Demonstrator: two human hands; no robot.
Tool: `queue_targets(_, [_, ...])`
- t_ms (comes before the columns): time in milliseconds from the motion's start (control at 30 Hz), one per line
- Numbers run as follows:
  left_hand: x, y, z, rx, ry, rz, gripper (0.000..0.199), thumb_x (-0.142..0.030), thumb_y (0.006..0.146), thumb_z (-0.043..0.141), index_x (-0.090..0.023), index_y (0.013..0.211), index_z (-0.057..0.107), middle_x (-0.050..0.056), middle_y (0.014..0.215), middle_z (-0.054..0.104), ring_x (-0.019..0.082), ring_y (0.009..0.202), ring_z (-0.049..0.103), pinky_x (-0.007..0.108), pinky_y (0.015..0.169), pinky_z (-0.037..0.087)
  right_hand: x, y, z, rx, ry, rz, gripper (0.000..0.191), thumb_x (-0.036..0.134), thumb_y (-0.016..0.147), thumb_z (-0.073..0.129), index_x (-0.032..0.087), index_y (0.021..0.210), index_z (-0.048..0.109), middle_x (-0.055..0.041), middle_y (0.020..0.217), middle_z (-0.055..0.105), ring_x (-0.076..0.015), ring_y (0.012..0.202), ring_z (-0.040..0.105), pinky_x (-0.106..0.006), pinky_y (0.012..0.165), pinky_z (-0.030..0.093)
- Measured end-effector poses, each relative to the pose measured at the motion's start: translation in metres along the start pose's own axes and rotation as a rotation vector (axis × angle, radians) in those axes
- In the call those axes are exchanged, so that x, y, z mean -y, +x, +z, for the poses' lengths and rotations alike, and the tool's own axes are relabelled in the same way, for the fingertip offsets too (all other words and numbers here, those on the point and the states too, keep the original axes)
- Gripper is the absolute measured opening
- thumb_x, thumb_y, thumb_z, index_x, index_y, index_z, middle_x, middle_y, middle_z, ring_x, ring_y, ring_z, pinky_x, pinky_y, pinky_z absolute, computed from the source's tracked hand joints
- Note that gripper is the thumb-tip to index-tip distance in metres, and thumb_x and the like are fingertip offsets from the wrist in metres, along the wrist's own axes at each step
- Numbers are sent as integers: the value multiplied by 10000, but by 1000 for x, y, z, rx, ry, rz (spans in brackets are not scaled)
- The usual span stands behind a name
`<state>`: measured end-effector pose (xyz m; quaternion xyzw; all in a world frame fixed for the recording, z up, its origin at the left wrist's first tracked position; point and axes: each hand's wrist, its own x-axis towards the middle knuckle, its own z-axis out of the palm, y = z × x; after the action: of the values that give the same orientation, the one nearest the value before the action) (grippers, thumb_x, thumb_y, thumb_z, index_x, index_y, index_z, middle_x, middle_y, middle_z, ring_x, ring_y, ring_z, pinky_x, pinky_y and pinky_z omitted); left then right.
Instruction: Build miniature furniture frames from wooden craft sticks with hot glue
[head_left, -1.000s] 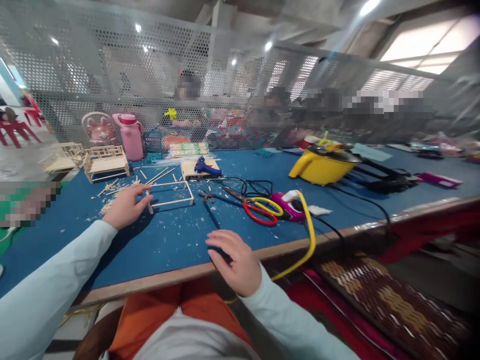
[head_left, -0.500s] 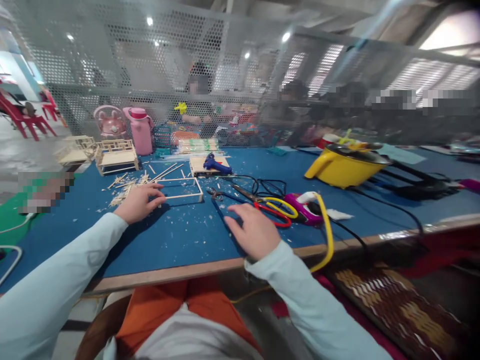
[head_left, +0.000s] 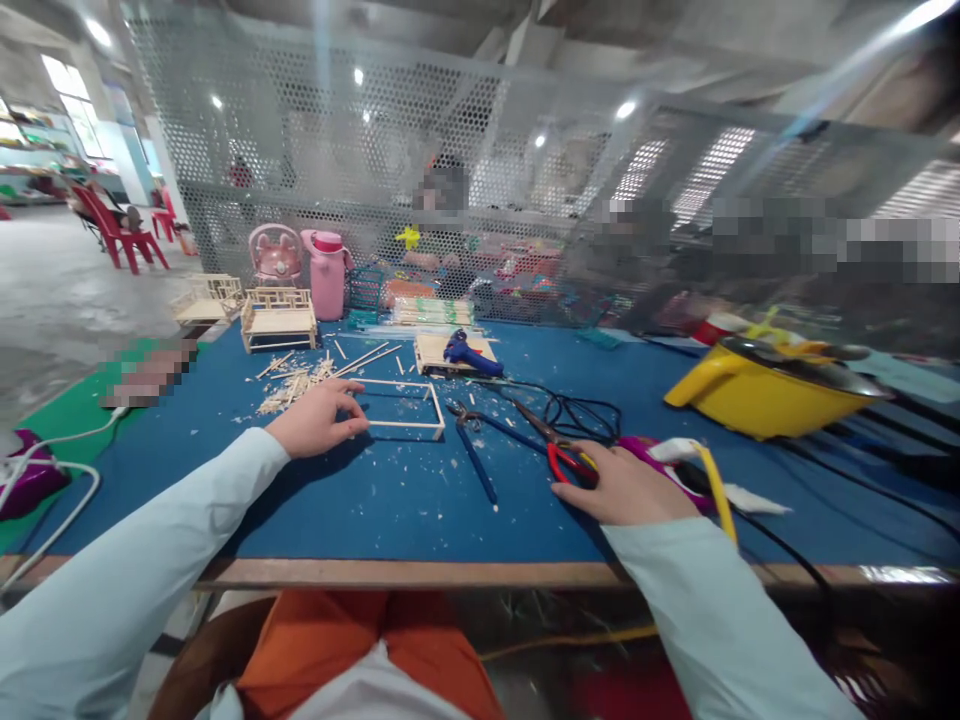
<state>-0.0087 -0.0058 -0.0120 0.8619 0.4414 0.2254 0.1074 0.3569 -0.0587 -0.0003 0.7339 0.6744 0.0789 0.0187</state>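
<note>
My left hand point(head_left: 319, 418) pinches the left end of a thin rectangular wooden stick frame point(head_left: 405, 424) on the blue table. A pile of cut sticks point(head_left: 292, 385) lies just behind that hand. On the right, my right hand point(head_left: 626, 482) is at the red and yellow handles of the scissors point(head_left: 564, 462), its fingers curled over them. Between the hands lie blue-handled pliers point(head_left: 476, 458) with their handles spread. A blue glue gun point(head_left: 474, 355) rests on a small wooden piece point(head_left: 431, 352) behind them.
Two small wooden chair-like models point(head_left: 279, 320) and a pink flask point(head_left: 327, 280) stand at the back left. A yellow pot point(head_left: 780, 395), a purple device point(head_left: 652, 452) and black cables point(head_left: 577, 410) lie to the right. A perforated screen point(head_left: 360, 150) rises behind the table.
My right hand has moved right, from beside the pliers to the scissors' handles. The left hand stays at the stick frame. The view has turned, shifting the scene.
</note>
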Motion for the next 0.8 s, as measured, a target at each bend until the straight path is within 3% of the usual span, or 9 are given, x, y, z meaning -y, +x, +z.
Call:
queue_targets(100, [1, -1, -3, 6, 21, -1, 280, -378, 789, 496, -183, 775, 696, 124, 1196, 554, 238, 1120, 501, 384, 952, 373, 17, -4, -16, 43, 26, 77, 488, 426, 674, 521, 192, 1093, 609, -122, 939, 660, -286, 836, 630, -335, 661, 468])
queue_targets(233, [3, -1, -6, 74, 32, 20, 258, -364, 781, 511, -183, 775, 694, 122, 1171, 571, 229, 1091, 521, 372, 937, 383, 36, -3, -27, 41, 199, 68, 404, 418, 704, 471, 243, 1028, 638, -58, 970, 677, -242, 856, 634, -303, 702, 469])
queue_targets(500, [-3, -2, -2, 82, -68, 47, 213, -350, 761, 556, -199, 764, 707, 106, 1206, 548, 229, 1126, 488, 368, 949, 374, 44, 56, -13, 88, 35, -41, 404, 287, 737, 453, 227, 1100, 619, -97, 1023, 664, -259, 905, 627, -325, 708, 473])
queue_targets(567, [-7, -2, 1, 67, -86, 51, 201, -339, 763, 564, -199, 764, 709, 109, 1203, 546, 233, 1139, 473, 371, 953, 371, 46, 62, -11, 41, 24, -64, 417, 284, 771, 431, 189, 1144, 591, -118, 1089, 635, -266, 960, 608, -349, 770, 473])
queue_targets(667, [-14, -3, 6, 17, -94, 37, 190, -325, 772, 562, -200, 773, 706, 108, 1191, 549, 235, 1133, 468, 386, 952, 372, 56, 50, -6, -100, 82, -231, 533, 378, 788, 442, 112, 1246, 497, -162, 1277, 499, -277, 1162, 480, -381, 940, 404])
queue_targets(733, [-19, -4, 9, -23, -98, 36, 185, -319, 773, 564, -197, 765, 703, 108, 1199, 541, 239, 1130, 464, 397, 951, 371, 64, 34, 3, -52, 148, -385, 689, 471, 738, 505, 81, 1301, 424, -184, 1355, 398, -281, 1240, 389, -389, 983, 375])
queue_targets(800, [-22, -4, 10, -37, -106, 49, 180, -317, 769, 570, -193, 752, 699, 111, 1207, 534, 244, 1137, 454, 407, 953, 369, 69, 22, 14, 20, 165, -444, 673, 469, 760, 477, 112, 1325, 395, -166, 1383, 354, -287, 1254, 362, -427, 963, 394])
